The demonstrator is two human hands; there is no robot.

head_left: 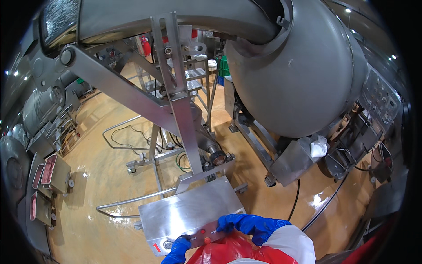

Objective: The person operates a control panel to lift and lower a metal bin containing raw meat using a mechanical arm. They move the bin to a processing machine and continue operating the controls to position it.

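A steel control box (176, 207) with a red button (203, 231), a round dial (167, 244) and a red marking sits below me, just in front of my red apron (228, 253). My left hand (178, 248), in a blue glove, has its fingers curled at the lower middle of the panel; whatever is under them is hidden. Farther right, my right hand (237, 224), also gloved in blue, bends its fingers onto the panel beside the red button, covering what it grips or touches. Above the box rises a steel lifting arm (180, 127) with pivot links.
A large steel tumbler (290, 75) on a frame stands at right, a chute (184, 17) reaching into it. Steel steps (193, 75) and green crates (224, 66) stand behind. Carts (55, 171) of pink meat line the left. A tubular rail (118, 207) and hoses (299, 198) cross floor level.
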